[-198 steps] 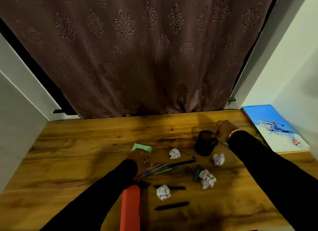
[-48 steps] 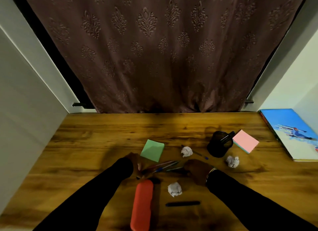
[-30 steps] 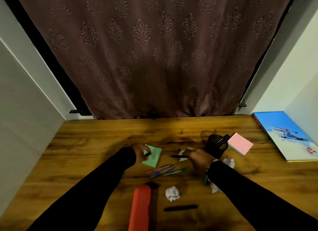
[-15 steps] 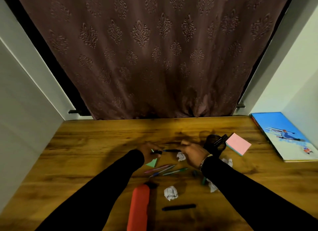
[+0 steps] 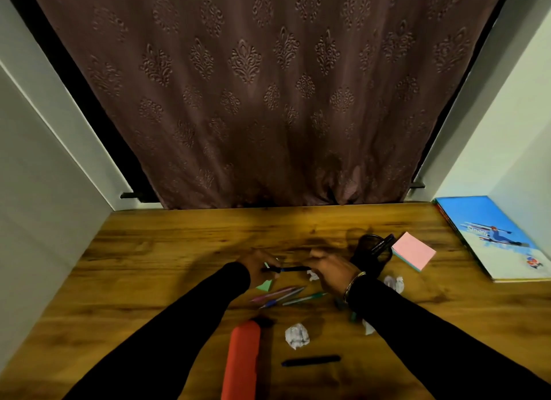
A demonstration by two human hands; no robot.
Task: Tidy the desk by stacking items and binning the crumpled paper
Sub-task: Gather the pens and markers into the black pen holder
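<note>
Dark pen (image 5: 290,269) held level between left hand (image 5: 258,267) and right hand (image 5: 329,271), each grip pinching one end.

Wooden table (image 5: 167,250) bearing a red case (image 5: 241,361), black marker (image 5: 311,361), crumpled paper (image 5: 296,335), loose pens (image 5: 283,295), black cup (image 5: 372,252), pink notepad (image 5: 413,250) and blue book (image 5: 492,235).

Both arms in black sleeves reaching fwd, left hand (image 5: 257,268) & right hand (image 5: 329,271) close together, fingers curled
</note>
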